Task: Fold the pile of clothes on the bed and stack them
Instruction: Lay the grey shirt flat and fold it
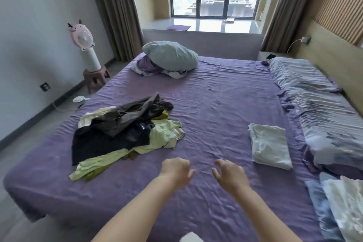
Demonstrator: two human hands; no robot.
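A loose pile of clothes (125,131) lies on the left half of the purple bed (220,104): dark brown, black, cream and light green garments tangled together. One folded white garment (270,146) lies flat on the right side of the bed. My left hand (176,171) hovers over the sheet just right of the pile's near end, fingers loosely curled, holding nothing. My right hand (228,175) hangs beside it, a little left of the folded white piece, also loosely curled and empty. The two hands are apart and touch no cloth.
A grey-blue pillow (170,56) rests on purple and white bedding at the far side. A rumpled patterned quilt (318,108) runs along the right edge by the headboard. More patterned cloth (337,208) lies at the near right. A pink fan (85,45) stands on a stool left of the bed.
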